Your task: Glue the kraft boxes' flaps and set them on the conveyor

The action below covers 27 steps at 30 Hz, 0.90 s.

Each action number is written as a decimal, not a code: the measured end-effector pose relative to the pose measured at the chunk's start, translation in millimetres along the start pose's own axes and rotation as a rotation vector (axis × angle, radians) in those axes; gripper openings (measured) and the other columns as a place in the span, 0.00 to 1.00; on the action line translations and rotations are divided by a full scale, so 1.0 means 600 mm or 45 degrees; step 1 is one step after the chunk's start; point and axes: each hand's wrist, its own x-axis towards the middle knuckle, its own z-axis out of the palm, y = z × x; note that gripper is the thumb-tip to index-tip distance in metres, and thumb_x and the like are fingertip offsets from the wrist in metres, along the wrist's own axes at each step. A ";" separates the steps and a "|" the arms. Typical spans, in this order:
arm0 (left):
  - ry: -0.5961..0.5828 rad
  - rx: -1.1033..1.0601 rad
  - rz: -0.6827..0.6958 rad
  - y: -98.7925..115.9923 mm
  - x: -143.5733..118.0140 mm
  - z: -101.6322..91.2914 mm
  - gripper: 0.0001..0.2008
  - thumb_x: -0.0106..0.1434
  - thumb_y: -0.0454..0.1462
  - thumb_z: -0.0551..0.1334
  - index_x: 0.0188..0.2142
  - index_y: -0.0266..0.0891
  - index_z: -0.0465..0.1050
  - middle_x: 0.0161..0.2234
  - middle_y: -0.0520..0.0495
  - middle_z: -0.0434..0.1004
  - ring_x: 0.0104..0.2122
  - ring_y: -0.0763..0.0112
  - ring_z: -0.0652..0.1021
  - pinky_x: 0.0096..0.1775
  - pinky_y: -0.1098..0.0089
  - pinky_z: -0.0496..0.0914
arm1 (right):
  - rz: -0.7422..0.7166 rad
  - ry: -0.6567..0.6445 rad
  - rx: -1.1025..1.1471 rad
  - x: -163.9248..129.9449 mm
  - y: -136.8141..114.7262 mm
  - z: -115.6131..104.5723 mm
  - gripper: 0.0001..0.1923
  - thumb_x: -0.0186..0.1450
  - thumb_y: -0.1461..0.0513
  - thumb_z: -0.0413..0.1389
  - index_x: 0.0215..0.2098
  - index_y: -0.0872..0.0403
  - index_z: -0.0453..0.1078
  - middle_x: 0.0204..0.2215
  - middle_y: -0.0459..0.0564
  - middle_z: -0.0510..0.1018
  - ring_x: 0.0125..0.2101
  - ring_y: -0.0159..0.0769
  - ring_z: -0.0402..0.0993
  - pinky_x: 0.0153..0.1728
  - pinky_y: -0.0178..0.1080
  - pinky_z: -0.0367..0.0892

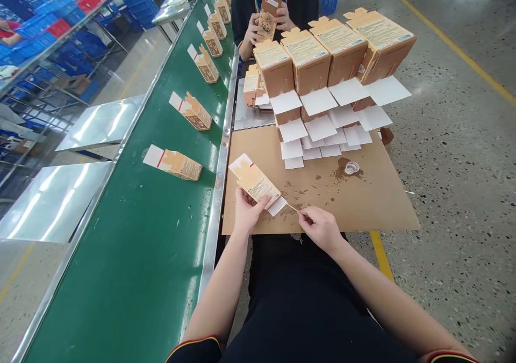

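Observation:
My left hand (pixel 249 210) is closed around a tan printed carton (pixel 258 183), held tilted over the cardboard sheet. White flaps stick out at both ends of this carton. Between the fingertips of my right hand (pixel 321 225) is a thin stick, like a cotton swab (pixel 293 208), with its far end at the carton's lower white flap. Whether the tip touches the flap I cannot tell. Beyond my hands, stacked cartons (pixel 312 62) rise in rows with their white flaps hanging toward me. A small clear cup (pixel 352 167) stands on a wet brown patch to the right.
Along my left runs a green conveyor belt (pixel 161 234) with a metal edge, carrying several open cartons (pixel 183 165). Stained cardboard (pixel 379 202) covers my work table. Across from me a person (pixel 278 14) holds a carton in both hands. Metal side tables (pixel 52 196) stand beyond the belt.

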 end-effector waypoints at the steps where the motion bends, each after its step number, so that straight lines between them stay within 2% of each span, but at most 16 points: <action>1: 0.013 0.052 0.030 -0.002 -0.006 0.002 0.41 0.49 0.47 0.86 0.53 0.46 0.65 0.57 0.38 0.81 0.59 0.49 0.84 0.60 0.50 0.79 | 0.015 0.048 0.002 0.001 0.002 -0.006 0.13 0.76 0.65 0.57 0.32 0.49 0.73 0.25 0.45 0.78 0.25 0.33 0.74 0.30 0.36 0.71; 5: 0.104 0.353 0.175 -0.022 -0.038 0.012 0.42 0.49 0.45 0.85 0.55 0.47 0.63 0.56 0.39 0.80 0.58 0.48 0.84 0.57 0.52 0.80 | 0.077 0.193 0.011 0.001 0.004 -0.034 0.12 0.74 0.65 0.59 0.31 0.49 0.74 0.24 0.44 0.78 0.23 0.32 0.73 0.28 0.35 0.73; 10: 0.169 0.602 0.240 -0.054 -0.058 0.010 0.40 0.53 0.47 0.82 0.56 0.48 0.61 0.54 0.39 0.81 0.54 0.48 0.86 0.50 0.54 0.82 | 0.095 0.256 0.025 -0.009 -0.011 -0.064 0.13 0.75 0.64 0.59 0.31 0.49 0.75 0.23 0.44 0.78 0.22 0.32 0.73 0.26 0.35 0.73; 15: 0.204 0.678 0.296 -0.067 -0.051 0.012 0.39 0.54 0.47 0.81 0.56 0.49 0.61 0.53 0.38 0.82 0.52 0.47 0.87 0.47 0.54 0.83 | 0.071 0.302 0.028 -0.017 -0.027 -0.074 0.13 0.75 0.66 0.61 0.31 0.49 0.75 0.22 0.43 0.78 0.21 0.30 0.72 0.26 0.33 0.72; 19: 0.223 0.641 0.300 -0.059 -0.044 0.003 0.41 0.50 0.49 0.83 0.55 0.49 0.61 0.52 0.39 0.82 0.52 0.47 0.87 0.50 0.51 0.84 | 0.097 0.308 0.038 -0.018 -0.030 -0.077 0.13 0.75 0.65 0.60 0.31 0.49 0.75 0.22 0.44 0.79 0.21 0.30 0.72 0.26 0.33 0.73; 21: 0.366 0.546 0.339 -0.043 -0.037 -0.031 0.43 0.49 0.51 0.84 0.54 0.48 0.61 0.52 0.39 0.81 0.53 0.48 0.86 0.54 0.47 0.83 | 0.113 0.336 0.030 -0.020 -0.027 -0.084 0.13 0.75 0.64 0.61 0.31 0.50 0.76 0.22 0.44 0.79 0.20 0.30 0.72 0.25 0.33 0.73; 22: 0.476 0.494 0.362 -0.033 -0.031 -0.059 0.44 0.48 0.52 0.84 0.55 0.49 0.60 0.53 0.39 0.80 0.54 0.47 0.85 0.56 0.45 0.83 | 0.120 0.357 0.028 -0.021 -0.026 -0.089 0.13 0.75 0.64 0.61 0.31 0.50 0.76 0.23 0.44 0.79 0.20 0.30 0.72 0.25 0.34 0.73; 25: 0.800 0.405 0.421 0.004 -0.011 -0.171 0.50 0.47 0.54 0.85 0.57 0.49 0.55 0.61 0.38 0.76 0.64 0.44 0.80 0.64 0.40 0.78 | 0.142 0.413 0.039 -0.020 -0.022 -0.101 0.13 0.75 0.62 0.63 0.31 0.49 0.77 0.22 0.44 0.79 0.20 0.31 0.72 0.23 0.35 0.73; 27: 0.885 0.428 0.395 0.023 0.002 -0.248 0.52 0.47 0.52 0.86 0.57 0.49 0.53 0.64 0.37 0.73 0.67 0.43 0.78 0.67 0.39 0.75 | 0.158 0.414 0.051 -0.015 -0.019 -0.104 0.14 0.76 0.60 0.63 0.30 0.49 0.77 0.21 0.44 0.79 0.19 0.32 0.72 0.23 0.36 0.73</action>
